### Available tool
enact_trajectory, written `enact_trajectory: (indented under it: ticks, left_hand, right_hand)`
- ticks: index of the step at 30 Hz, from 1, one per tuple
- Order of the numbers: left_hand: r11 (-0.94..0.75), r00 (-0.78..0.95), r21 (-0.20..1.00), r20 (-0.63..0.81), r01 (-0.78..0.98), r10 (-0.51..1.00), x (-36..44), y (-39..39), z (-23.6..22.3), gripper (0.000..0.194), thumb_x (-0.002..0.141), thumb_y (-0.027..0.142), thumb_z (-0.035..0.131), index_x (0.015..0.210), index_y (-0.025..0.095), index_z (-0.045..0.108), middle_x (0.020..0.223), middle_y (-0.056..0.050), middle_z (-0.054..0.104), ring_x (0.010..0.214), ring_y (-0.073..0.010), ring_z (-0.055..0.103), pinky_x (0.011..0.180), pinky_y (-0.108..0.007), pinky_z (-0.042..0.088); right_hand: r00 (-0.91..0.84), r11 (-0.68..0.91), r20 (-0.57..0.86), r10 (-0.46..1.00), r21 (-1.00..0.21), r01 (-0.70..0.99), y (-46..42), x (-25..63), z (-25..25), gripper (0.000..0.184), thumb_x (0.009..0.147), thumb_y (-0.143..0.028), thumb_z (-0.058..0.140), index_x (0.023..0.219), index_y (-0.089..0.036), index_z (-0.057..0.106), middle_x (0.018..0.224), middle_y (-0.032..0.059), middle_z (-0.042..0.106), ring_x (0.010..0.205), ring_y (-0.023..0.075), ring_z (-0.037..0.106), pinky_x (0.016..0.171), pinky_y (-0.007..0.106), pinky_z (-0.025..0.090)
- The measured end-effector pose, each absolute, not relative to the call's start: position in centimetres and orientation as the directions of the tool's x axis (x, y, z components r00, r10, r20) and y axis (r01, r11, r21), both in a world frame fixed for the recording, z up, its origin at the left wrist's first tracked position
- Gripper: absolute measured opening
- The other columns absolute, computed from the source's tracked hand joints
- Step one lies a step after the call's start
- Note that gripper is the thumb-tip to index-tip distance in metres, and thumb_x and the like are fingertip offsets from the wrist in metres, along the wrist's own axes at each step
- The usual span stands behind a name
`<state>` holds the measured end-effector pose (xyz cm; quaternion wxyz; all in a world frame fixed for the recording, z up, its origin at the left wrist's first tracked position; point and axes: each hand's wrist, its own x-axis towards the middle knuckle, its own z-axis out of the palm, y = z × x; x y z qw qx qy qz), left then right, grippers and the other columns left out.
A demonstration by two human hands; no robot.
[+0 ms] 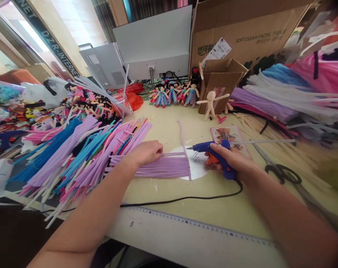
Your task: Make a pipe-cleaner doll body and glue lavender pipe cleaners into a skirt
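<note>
My right hand (pixel 238 158) grips a blue glue gun (pixel 201 146), its nozzle pointing left at an upright lilac pipe cleaner (pixel 182 134). A clear glue stick (pixel 269 141) sticks out behind the gun. My left hand (pixel 148 152) is closed, fingertips pinched at a lilac pipe cleaner (pixel 173 153) whose right end meets the upright one. Just below lies a row of lilac pipe cleaners (pixel 163 169), side by side, their right ends along the upright strip. A narrow gap shows between the pinched one and this row. My left hand hides part of their left ends.
Bundles of coloured pipe cleaners (pixel 82 160) lie at left. Black-handled scissors (pixel 283 173) are at right, beside a picture card (pixel 233 137). A bare beige doll figure (pixel 211 102) stands before a small carton (pixel 220 78); finished dolls (pixel 173 93) are behind. The gun's cord (pixel 180 201) crosses the front.
</note>
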<state>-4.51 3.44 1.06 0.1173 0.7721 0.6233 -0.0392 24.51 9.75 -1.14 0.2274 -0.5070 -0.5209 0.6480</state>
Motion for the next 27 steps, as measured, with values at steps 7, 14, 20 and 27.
enact_trajectory:
  ticks: [7, 14, 20, 27]
  left_hand:
    - [-0.221, 0.244, 0.24, -0.068, 0.945, 0.967, -1.7, 4.5, -1.0, 0.017, 0.086, 0.024, 0.051, 0.096, 0.021, 0.064, 0.098, -0.004, 0.065, 0.091, -0.0198, 0.06, 0.077, -0.03, 0.044]
    - [-0.18, 0.193, 0.366, 0.001, 0.913, 0.981, -0.8, 4.8, -2.7, 0.011, 0.086, 0.017, 0.051, 0.078, 0.019, 0.059, 0.087, -0.003, 0.061, 0.086, -0.0181, 0.056, 0.078, -0.03, 0.043]
    - [-0.232, 0.245, 0.44, 0.03, 0.868, 0.969, -0.7, 4.5, -2.6, 0.013, 0.089, 0.015, 0.047, 0.08, 0.019, 0.056, 0.084, -0.002, 0.06, 0.081, -0.0168, 0.054, 0.073, -0.03, 0.042]
    - [-0.227, 0.256, 0.535, 0.021, 0.814, 0.967, -0.8, 4.7, -3.0, 0.018, 0.091, 0.015, 0.047, 0.094, 0.019, 0.063, 0.095, -0.003, 0.065, 0.091, -0.017, 0.058, 0.084, -0.03, 0.044]
  right_hand:
    - [-0.326, -0.333, -0.448, 0.833, -0.875, 0.351, 9.8, 24.6, -1.4, 0.038, 0.083, -0.055, 0.061, 0.083, -0.018, 0.069, 0.065, 0.0046, 0.068, 0.045, 0.01, 0.054, 0.039, 0.021, 0.04]
    - [-0.34, -0.244, -0.449, 0.826, -0.829, 0.504, 9.7, 24.6, -1.1, 0.044, 0.08, -0.061, 0.058, 0.083, -0.018, 0.067, 0.07, 0.0056, 0.07, 0.044, 0.0096, 0.051, 0.04, 0.022, 0.039]
    - [-0.294, -0.244, -0.499, 0.815, -0.757, 0.607, 9.6, 25.0, -0.6, 0.049, 0.079, -0.067, 0.055, 0.082, -0.019, 0.065, 0.064, 0.0036, 0.066, 0.045, 0.0123, 0.052, 0.04, 0.024, 0.039]
    - [-0.275, -0.244, -0.526, 0.805, -0.716, 0.655, 9.5, 24.9, -0.5, 0.049, 0.08, -0.068, 0.054, 0.08, -0.02, 0.065, 0.06, 0.0018, 0.063, 0.046, 0.0129, 0.053, 0.041, 0.025, 0.041]
